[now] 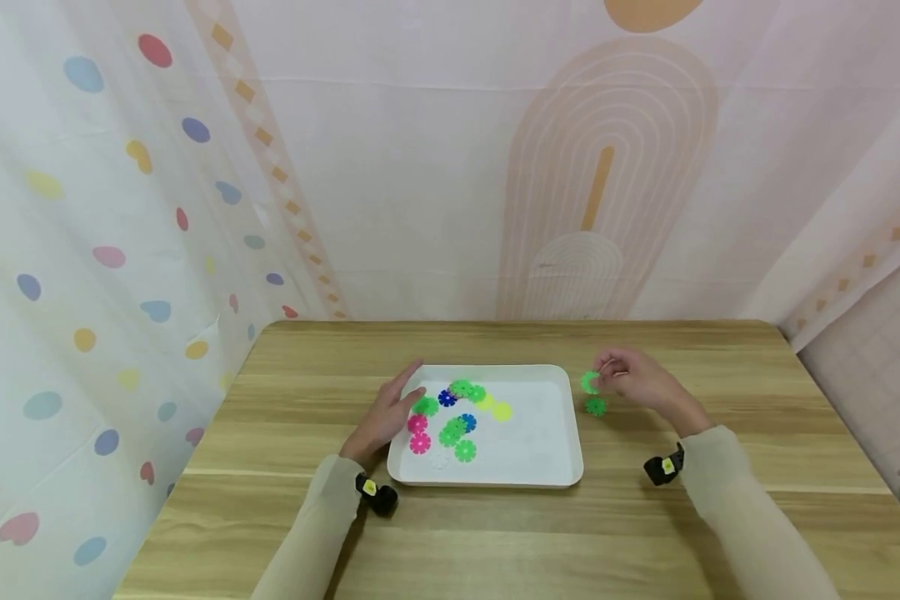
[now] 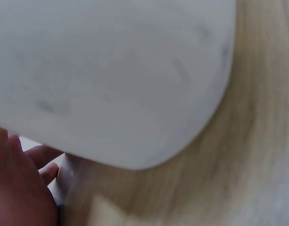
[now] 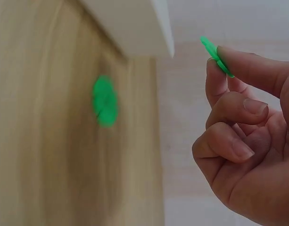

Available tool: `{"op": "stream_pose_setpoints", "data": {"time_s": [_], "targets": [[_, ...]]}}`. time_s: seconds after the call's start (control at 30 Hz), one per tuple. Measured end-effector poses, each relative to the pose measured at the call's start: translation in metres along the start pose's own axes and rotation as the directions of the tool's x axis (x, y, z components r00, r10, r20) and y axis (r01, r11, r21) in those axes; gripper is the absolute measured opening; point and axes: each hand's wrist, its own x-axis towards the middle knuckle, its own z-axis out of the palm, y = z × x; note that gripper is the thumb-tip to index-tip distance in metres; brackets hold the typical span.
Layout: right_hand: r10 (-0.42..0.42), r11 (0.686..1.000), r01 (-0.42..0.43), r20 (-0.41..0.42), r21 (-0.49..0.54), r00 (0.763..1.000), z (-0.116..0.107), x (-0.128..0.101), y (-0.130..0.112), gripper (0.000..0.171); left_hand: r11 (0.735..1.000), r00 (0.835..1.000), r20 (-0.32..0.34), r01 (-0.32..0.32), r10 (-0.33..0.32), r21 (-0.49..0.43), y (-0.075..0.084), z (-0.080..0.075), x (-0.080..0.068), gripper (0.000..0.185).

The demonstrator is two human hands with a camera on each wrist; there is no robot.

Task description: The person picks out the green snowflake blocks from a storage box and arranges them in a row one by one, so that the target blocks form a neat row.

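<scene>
Pale sleeves reach in from the bottom of the head view over a wooden table (image 1: 307, 533), each wrist carrying a small black camera; the left hand (image 1: 386, 417) lies with straight, relaxed fingers along the left rim of a white tray (image 1: 547, 450), its fingertips just beside a green flake (image 1: 425, 406) inside, and it grips nothing; whether it actually touches the rim is hard to say, since the left wrist view is blurred and shows little more than the tray's pale underside and a bit of palm; within the tray sits a loose cluster of snowflake-shaped plastic discs, among them pink ones (image 1: 418, 433), blue ones (image 1: 447, 397), further green ones (image 1: 465, 451) and a yellow one (image 1: 502, 412); the right hand (image 1: 641, 381) hovers off the tray's right edge, pinching a green disc (image 1: 589, 382) between thumb and forefinger with the other fingers curled in; below it, on the bare table just beside the tray, lies a second green disc (image 1: 596, 407), apart from the hand; patterned curtains hang behind the table.
</scene>
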Motion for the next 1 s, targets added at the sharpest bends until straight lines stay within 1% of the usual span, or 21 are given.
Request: {"op": "stream_pose_setpoints", "data": {"time_s": [0.07, 0.2, 0.3, 0.47, 0.57, 0.77, 1.0], "targets": [[0.000, 1.000, 0.000, -0.001, 0.007, 1.000, -0.004, -0.005, 0.008, 0.015, 1.000, 1.000, 0.003, 0.003, -0.003, -0.006, 0.000, 0.000, 0.000, 0.057], [0.043, 0.999, -0.043, -0.007, 0.022, 0.999, -0.010, -0.012, 0.025, 0.016, 1.000, 1.000, 0.012, -0.006, 0.007, -0.023, -0.001, 0.000, -0.001, 0.055], [0.084, 0.996, -0.084, -0.001, 0.038, 0.996, -0.011, -0.015, 0.037, 0.016, 0.999, 1.000, 0.019, 0.002, -0.001, -0.043, -0.002, 0.000, -0.002, 0.054], [0.106, 0.994, -0.106, 0.003, 0.040, 0.994, -0.008, -0.015, 0.052, 0.016, 0.999, 1.000, 0.020, -0.007, 0.007, -0.035, -0.005, -0.001, -0.001, 0.054], [0.107, 0.994, -0.107, -0.011, 0.017, 0.994, -0.006, -0.014, 0.055, 0.017, 1.000, 1.000, 0.013, -0.028, 0.028, -0.003, -0.007, -0.001, -0.001, 0.054], [0.088, 0.994, -0.090, -0.048, -0.055, 0.995, -0.001, -0.012, 0.055, 0.015, 0.999, 0.999, 0.003, -0.032, 0.032, 0.030, -0.006, -0.001, -0.002, 0.055], [0.082, 0.994, -0.088, -0.077, -0.072, 0.994, 0.003, -0.012, 0.054, 0.014, 0.998, 0.999, 0.008, -0.032, 0.032, 0.058, -0.004, 0.000, -0.003, 0.056]]}}
